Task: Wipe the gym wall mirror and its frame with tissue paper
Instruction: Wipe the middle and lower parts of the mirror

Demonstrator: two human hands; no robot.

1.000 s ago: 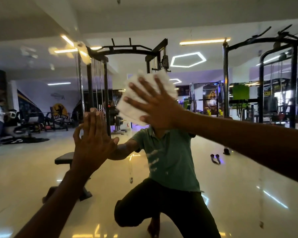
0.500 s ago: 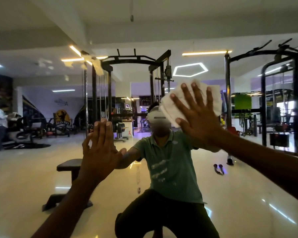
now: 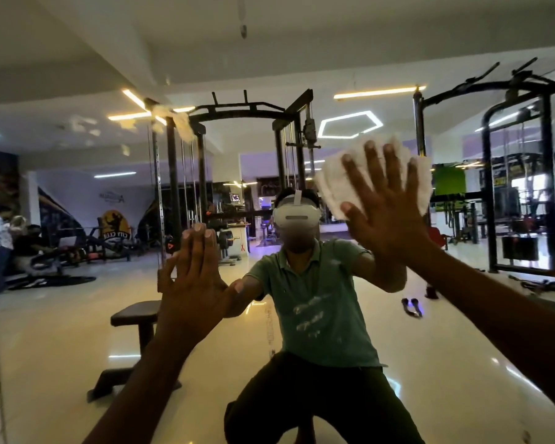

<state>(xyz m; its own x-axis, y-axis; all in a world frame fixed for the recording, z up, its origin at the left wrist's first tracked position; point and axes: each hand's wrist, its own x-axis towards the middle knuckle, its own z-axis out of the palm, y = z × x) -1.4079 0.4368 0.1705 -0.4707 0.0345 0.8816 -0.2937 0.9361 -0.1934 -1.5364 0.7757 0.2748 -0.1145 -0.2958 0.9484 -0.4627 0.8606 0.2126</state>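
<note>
1. The left hand (image 3: 194, 280) is flat against the mirror (image 3: 382, 363), fingers straight and together, holding nothing.
2. The right hand (image 3: 386, 216) is spread open, fingers straight, pressing the white tissue paper (image 3: 332, 190) against the glass at upper right.
3. White smears (image 3: 180, 123) spot the glass at upper left.
4. Reflected in the mirror are the crouching person in a green shirt (image 3: 318, 302), a black bench (image 3: 135, 318) and a cable machine (image 3: 241, 155) behind.

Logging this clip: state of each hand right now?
Left hand: open, flat on the mirror.
Right hand: open, fingers spread, pressing the tissue paper.
</note>
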